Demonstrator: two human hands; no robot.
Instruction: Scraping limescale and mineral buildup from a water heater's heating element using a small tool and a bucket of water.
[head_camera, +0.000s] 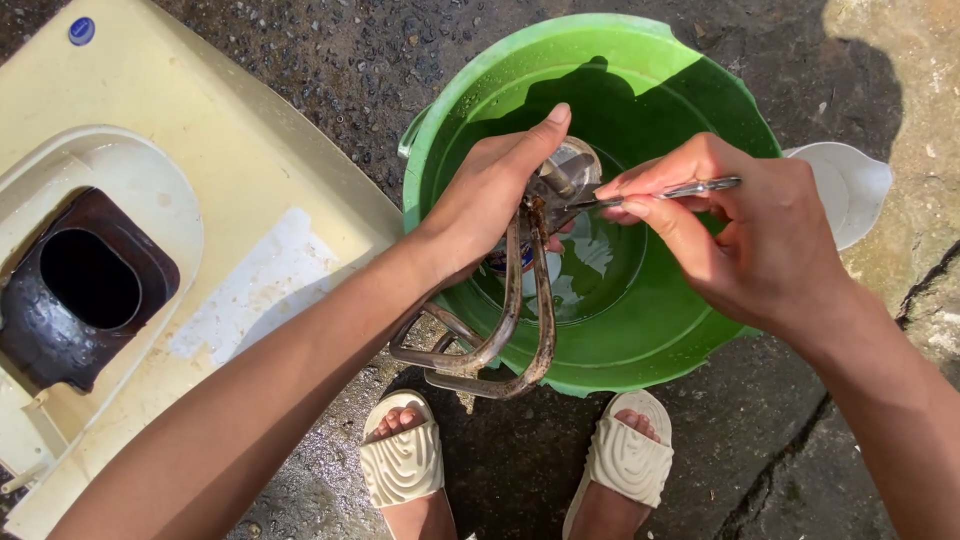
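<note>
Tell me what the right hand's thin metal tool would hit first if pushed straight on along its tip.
Probably the round metal head of the rusty heating coil that the left hand grips; the right hand points the tool leftward at it, seemingly already touching.

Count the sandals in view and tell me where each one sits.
2. The left sandal is on the wet ground below the bent metal heating coil; the right sandal is just under the green bucket's near rim. None looks hidden.
</note>
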